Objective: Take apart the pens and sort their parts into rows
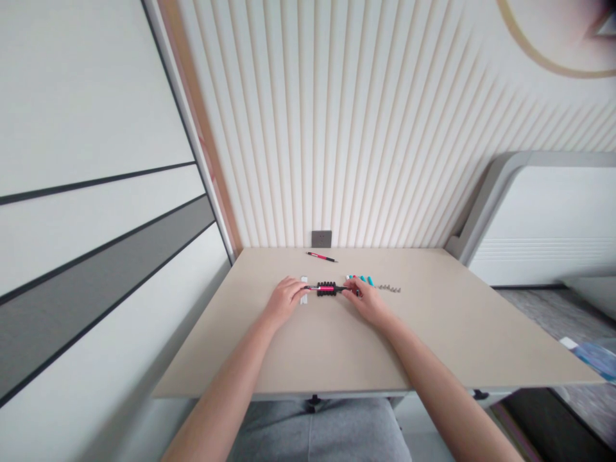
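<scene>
Grey fabric covers the person's lap (317,430) at the near edge of the scene, just under a beige table (337,353). Both bare forearms reach in over the near edge of the tabletop. The left hand (283,298) has its thumb and fingers drawn narrow on the left end of a red-and-black pen (326,289); the right hand (366,301) pinches narrowly at the pen's right end. The pen lies crosswise between them, near the middle of the table, in line with a black knobbed piece (327,294) whose bumps show on its near and far sides. Whether the pen rests on that piece or is just above it, I cannot tell.

A pale strip (303,299) lies beside the left fingertips, running near to far. Just beyond the right hand are small teal pieces (370,281), with a row of little grey pieces (389,289) to their right. Farther off, a second red-and-black pen (321,256) lies slightly slanted, well apart from the hands. Beyond the far edge, a dark socket plate (321,239) sits low on the cream ribbed wall (298,128).
</scene>
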`<state>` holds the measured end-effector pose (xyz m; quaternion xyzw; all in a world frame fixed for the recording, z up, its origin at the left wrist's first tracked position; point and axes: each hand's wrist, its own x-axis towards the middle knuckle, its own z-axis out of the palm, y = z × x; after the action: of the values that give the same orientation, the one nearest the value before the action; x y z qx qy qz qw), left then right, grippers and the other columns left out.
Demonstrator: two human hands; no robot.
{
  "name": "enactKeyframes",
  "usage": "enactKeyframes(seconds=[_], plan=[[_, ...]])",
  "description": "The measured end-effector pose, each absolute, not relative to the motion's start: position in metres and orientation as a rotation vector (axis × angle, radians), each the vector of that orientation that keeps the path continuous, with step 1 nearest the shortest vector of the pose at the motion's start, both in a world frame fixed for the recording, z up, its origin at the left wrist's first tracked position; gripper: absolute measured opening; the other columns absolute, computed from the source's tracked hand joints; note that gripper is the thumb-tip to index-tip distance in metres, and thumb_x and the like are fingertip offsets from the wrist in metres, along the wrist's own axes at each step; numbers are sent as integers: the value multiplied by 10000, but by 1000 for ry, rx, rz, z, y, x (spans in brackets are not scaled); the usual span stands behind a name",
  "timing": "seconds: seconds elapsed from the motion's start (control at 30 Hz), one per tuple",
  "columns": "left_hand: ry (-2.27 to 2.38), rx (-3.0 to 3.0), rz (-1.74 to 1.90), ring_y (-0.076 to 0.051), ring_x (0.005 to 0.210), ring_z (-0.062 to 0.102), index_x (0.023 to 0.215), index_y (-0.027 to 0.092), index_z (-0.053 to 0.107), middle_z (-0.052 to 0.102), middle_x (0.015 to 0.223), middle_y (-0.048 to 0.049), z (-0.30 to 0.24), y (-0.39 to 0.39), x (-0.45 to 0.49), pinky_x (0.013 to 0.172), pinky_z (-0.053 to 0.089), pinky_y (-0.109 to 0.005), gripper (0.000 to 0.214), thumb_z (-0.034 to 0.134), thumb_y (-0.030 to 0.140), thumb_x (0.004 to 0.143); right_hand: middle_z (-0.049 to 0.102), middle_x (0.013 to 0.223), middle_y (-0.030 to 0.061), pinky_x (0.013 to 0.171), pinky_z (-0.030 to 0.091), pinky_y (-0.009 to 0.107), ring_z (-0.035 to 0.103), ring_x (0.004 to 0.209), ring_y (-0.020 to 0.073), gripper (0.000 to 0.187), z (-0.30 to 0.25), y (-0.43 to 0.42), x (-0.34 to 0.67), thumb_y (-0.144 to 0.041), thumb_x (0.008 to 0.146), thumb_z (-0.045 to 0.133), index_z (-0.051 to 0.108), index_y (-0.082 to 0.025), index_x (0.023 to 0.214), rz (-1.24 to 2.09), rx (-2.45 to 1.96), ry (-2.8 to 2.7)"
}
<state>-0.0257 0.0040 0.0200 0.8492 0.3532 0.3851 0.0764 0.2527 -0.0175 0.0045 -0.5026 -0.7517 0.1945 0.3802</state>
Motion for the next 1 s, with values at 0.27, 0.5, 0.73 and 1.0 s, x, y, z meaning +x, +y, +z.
enactKeyframes(seconds=[0.27,0.5,0.73,1.0], plan=[[1041,2572,1120,-183,794,555,960,191,686,685,834,-51,20,4,-26,747,451,-320,265,489,369,967,646,827,12,708,431,304,576,756,176,160,3,-18,254,-342,911,514,603,-229,982,476,-1272,-1965],[1039,2563,1110,-183,826,573,981,208,679,679,860,-51,20,3,-24,757,457,-315,238,496,360,965,696,975,48,784,463,326,622,881,198,238,6,-19,251,-356,947,466,662,-243,1020,533,-1154,-2000],[1155,2530,1131,-181,842,586,970,191,657,649,876,-54,18,4,-25,759,477,-313,226,478,329,972,678,885,52,758,446,325,597,800,195,252,7,-16,255,-364,941,445,649,-222,973,370,-1248,-1890],[1320,2439,1269,-174,839,589,970,196,628,636,867,-40,22,3,-26,777,478,-314,202,455,301,977,664,797,30,701,441,305,584,726,182,224,8,-17,256,-372,902,474,625,-212,943,400,-1323,-1820]])
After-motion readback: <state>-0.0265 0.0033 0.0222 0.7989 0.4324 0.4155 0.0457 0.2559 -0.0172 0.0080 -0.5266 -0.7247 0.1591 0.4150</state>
